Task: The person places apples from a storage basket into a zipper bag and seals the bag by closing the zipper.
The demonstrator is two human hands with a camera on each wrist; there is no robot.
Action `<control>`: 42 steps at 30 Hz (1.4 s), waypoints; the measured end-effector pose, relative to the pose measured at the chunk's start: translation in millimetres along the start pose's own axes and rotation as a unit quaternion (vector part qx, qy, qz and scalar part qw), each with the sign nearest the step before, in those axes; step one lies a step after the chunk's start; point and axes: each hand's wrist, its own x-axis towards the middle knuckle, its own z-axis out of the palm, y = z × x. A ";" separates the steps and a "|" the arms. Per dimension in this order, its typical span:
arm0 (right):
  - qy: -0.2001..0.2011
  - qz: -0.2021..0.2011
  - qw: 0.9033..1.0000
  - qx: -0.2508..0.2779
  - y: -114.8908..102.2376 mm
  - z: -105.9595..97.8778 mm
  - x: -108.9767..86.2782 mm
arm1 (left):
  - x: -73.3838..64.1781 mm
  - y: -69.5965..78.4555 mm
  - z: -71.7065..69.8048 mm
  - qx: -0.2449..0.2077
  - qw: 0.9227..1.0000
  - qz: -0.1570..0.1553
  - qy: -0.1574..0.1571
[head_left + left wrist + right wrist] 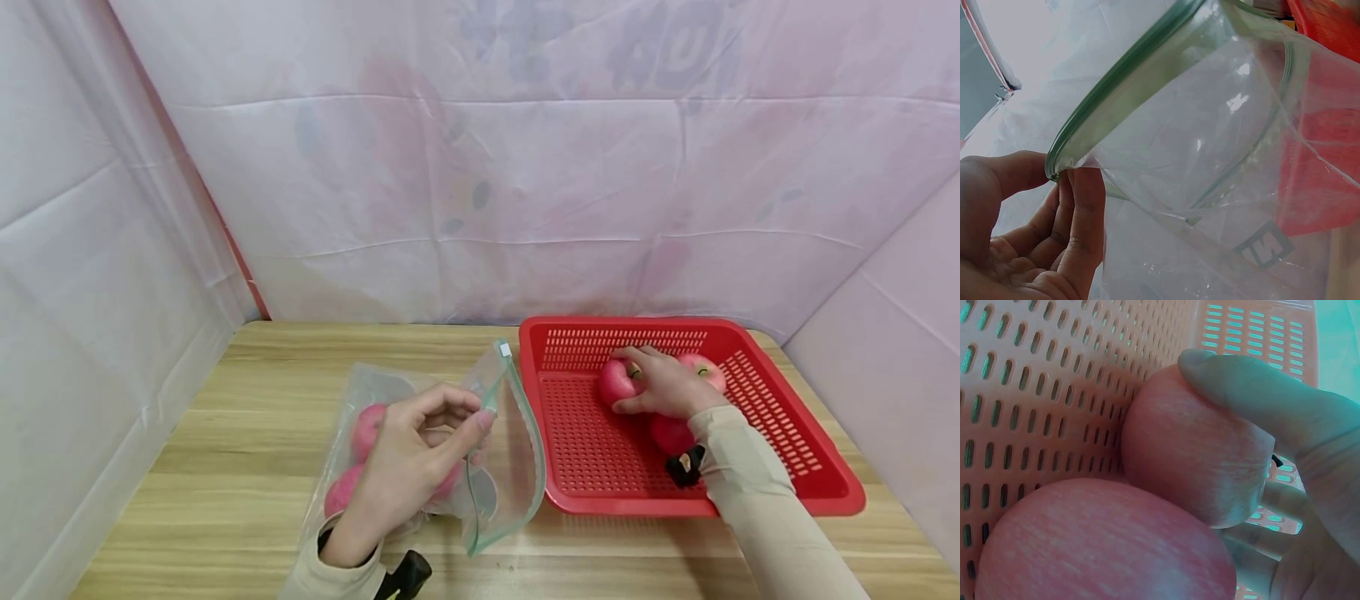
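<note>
My left hand [420, 450] pinches the green zip edge of a clear zip bag [517, 467] between thumb and fingers. The bag's mouth gapes open toward the basket, as the left wrist view also shows with its green seal [1116, 81]. Several pink-red apples [367, 431] lie inside the bag, partly hidden by this hand. Over in the red basket [592, 467], my right hand [663, 385] grips an apple [615, 383], thumb on one side and fingers on the other. Close to it in the right wrist view is a second apple [1104, 544].
Another apple [705, 372] sits behind the right hand in the basket, and one [671, 433] is below its wrist. The slotted basket stands on a wooden table [225, 467], right of the bag. Pale printed cloth [450, 192] hangs behind and at both sides.
</note>
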 end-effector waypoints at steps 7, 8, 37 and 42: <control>-0.004 -0.008 1.000 0.008 0.1 0.9 -0.4 | -0.2 0.0 -0.1 0.008 1.000 -0.007 0.002; -0.006 -0.008 1.000 0.010 -0.2 0.8 -0.7 | -0.2 0.0 0.0 0.010 1.000 -0.008 0.003; -0.017 -0.050 0.996 0.068 -4.6 3.7 -1.2 | -0.9 -0.4 -1.1 0.017 1.000 -0.009 0.000; -0.020 -0.057 0.995 0.076 -6.0 4.6 -0.9 | -1.4 -0.1 -1.6 0.019 1.000 -0.014 0.001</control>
